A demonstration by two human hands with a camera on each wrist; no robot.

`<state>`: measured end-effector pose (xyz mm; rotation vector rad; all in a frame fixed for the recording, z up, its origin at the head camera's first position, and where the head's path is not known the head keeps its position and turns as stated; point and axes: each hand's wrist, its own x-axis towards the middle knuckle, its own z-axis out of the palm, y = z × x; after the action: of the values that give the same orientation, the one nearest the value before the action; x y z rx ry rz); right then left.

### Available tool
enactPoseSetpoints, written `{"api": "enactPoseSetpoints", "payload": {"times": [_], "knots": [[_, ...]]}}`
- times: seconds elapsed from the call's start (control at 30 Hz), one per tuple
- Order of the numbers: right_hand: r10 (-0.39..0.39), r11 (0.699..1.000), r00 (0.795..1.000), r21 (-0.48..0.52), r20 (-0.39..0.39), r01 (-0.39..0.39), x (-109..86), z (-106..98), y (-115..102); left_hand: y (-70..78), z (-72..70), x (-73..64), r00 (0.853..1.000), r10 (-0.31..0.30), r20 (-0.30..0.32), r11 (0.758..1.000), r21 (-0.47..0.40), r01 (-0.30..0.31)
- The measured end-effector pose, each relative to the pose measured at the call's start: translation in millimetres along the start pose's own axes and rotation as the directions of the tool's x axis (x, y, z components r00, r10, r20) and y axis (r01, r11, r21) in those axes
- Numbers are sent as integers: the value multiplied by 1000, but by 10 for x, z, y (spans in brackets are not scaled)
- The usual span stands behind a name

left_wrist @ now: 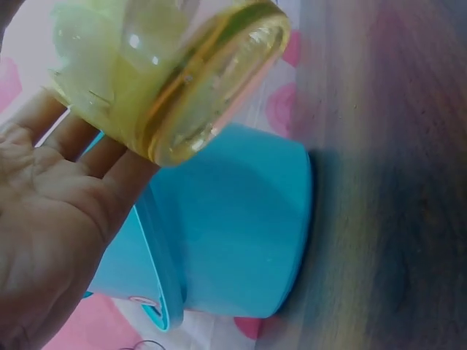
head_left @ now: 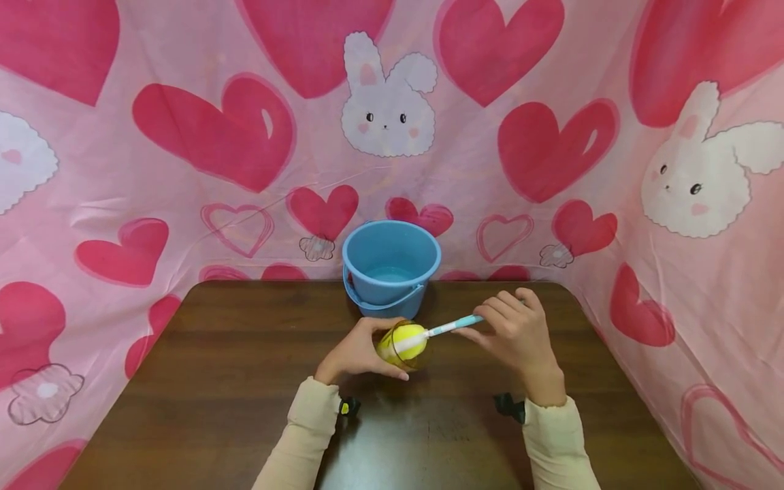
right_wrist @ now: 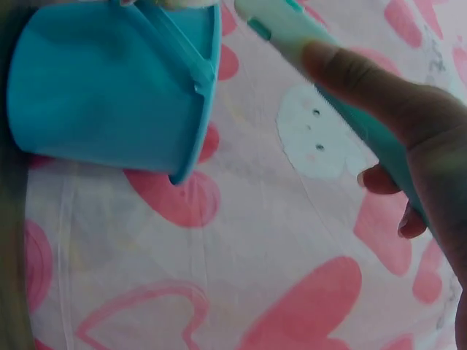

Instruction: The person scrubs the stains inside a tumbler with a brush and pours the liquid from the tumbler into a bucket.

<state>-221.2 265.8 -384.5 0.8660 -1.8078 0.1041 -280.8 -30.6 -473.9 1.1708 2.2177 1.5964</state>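
Observation:
My left hand [head_left: 361,350] grips an amber see-through glass [left_wrist: 131,80], tilted with its mouth to the right, above the table. A yellow sponge head [head_left: 412,340] of a bottle brush sits at the glass's mouth, partly inside. The brush's white and teal handle [head_left: 454,325] runs up to the right, where my right hand [head_left: 514,333] holds it. In the right wrist view the thumb lies along the handle [right_wrist: 350,109] and fingertips show on its far side. The glass's base faces the left wrist camera.
A blue bucket [head_left: 392,299] with its handle hanging down stands at the table's back edge, just behind the hands; some water seems to be inside. The dark wooden table [head_left: 245,381] spreads around. Pink cloth with hearts and rabbits [head_left: 392,177] hangs behind and at both sides.

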Motion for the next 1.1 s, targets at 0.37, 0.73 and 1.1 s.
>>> {"api": "enactPoseSetpoints", "payload": {"times": [0.37,0.73,1.1], "knots": [[48,998,987,40,-151,-42,1,-234,100,5,-22,-28,1000,-18,2,999,-49,18],[-20,1000,997,2,-73,20,99,-207,-77,17,-27,-6,1000,11,-6,998,-58,-11],[-23,1000,1000,1,-21,23,90,-191,-84,-28,-34,-21,998,44,-34,996,-78,-47]]}}
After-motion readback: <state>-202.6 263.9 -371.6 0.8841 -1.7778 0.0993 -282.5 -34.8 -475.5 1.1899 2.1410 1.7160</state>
